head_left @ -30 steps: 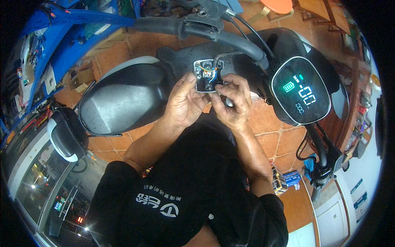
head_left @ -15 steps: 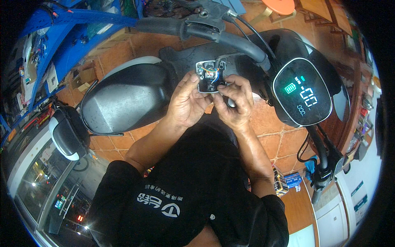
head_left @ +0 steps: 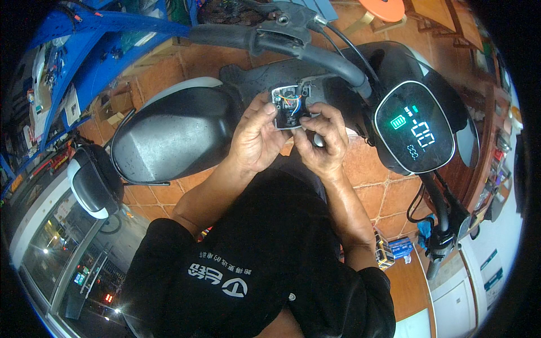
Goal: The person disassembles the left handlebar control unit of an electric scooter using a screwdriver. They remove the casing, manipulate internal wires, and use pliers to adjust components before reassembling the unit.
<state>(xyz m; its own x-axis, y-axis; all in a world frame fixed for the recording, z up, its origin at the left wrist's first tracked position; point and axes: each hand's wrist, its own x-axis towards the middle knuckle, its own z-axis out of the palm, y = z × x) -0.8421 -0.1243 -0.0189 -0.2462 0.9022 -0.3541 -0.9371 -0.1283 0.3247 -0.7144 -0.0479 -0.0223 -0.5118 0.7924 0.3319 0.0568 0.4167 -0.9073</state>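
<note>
I use the lit display (head_left: 414, 127) as my landmark. The small square housing (head_left: 291, 119) is to its left, well apart from it, held up in front of the person's chest with its inner side toward my camera, so I can see thin coloured wires (head_left: 294, 100) across the parts inside.

The person's left hand (head_left: 256, 135) is on the housing's edge farther from the display, thumb and fingers clamped on it. The right hand (head_left: 324, 141) is on the side nearer the display, fingers bent and drawn together at the housing's lower corner. A small rounded light-grey thing (head_left: 319, 141) shows at this palm; I cannot tell from here what it is or how firmly it is gripped.

Up and to the left of the display I see the scooter's handlebar (head_left: 332, 65), ending in a dark grip (head_left: 222, 38). The black seat (head_left: 174, 132) is far to the left of the display, beyond the left hand. Above the display I find an orange round stool (head_left: 384, 7). Below it, a little to the left, a blue box (head_left: 400, 248) is by a wooden desk (head_left: 408, 281). Orange floor tiles (head_left: 369, 166) show just left of the display.
</note>
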